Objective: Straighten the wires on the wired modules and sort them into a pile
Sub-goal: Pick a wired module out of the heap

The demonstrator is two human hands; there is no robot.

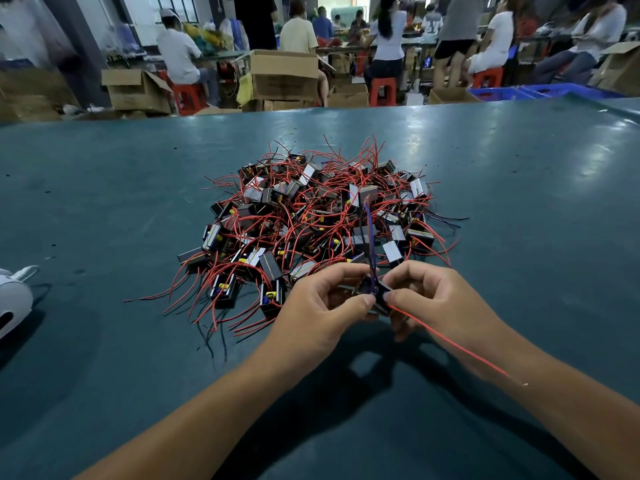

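Module (375,295) dark, boxy; red wire (450,342) straight, purple wire (370,233) upright.

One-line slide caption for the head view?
Both hands pinch one wired module before a tangled pile on the green table.

Head-worn view, forward-down, close above table (104,209)

Workshop interior: glossy teal surface (138,202) reflecting overhead light; open cardboard boxes (284,76) on floor; red plastic stools (382,91); blue crates (540,91); seated workers (180,57) at far benches; windows (176,8) behind.
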